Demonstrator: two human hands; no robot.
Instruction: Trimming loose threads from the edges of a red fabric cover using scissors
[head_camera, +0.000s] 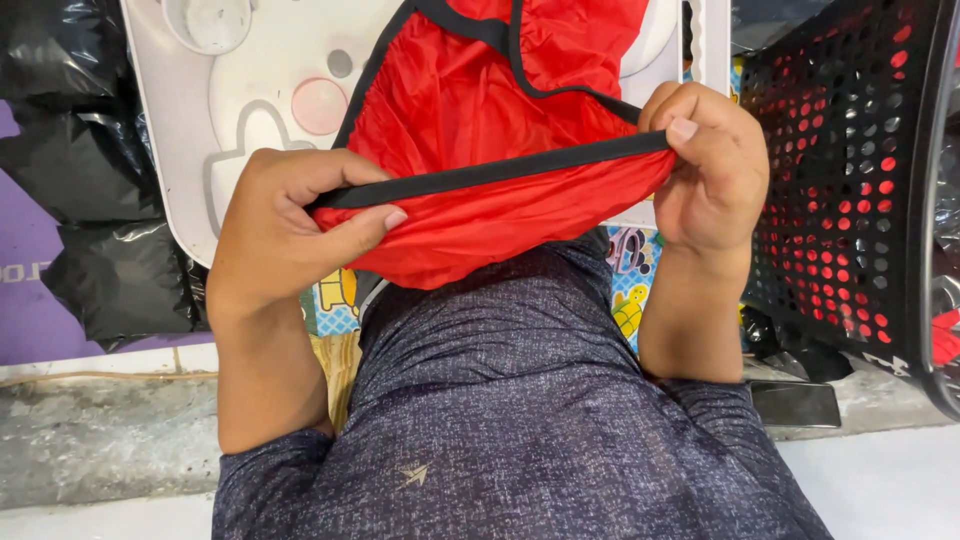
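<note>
Under the hands, head view: white plastic tabletop (190, 170) with moulded cartoon shapes and a pale pink circle, running from 10 to 1 o'clock. Black plastic sheeting (70, 150) at 9 o'clock, purple surface behind it. Black perforated basket (850, 170) at 3 o'clock, red showing through its holes. Grey concrete floor (90, 450) at 8 o'clock, lighter patch at 4 o'clock. Colourful cartoon-print mat (632, 290) peeks out near centre, either side of the torso. Dark speckled shirt (520, 420) fills 6 o'clock.

Red cloth piece (500, 150) sits at centre to 12 o'clock, held up over the tabletop. Thin shiny fabric, wrinkled, edged with black binding tape (490, 172); one taped edge pulled taut almost level between both hands, more tape curving up toward 12 o'clock.

Left hand (275, 230) at 9 o'clock of the cloth, fingers closed, pinching the tape end and fabric. Right hand (710, 165) at 3 o'clock, fingers curled shut on the other tape end, thumb on top.
</note>
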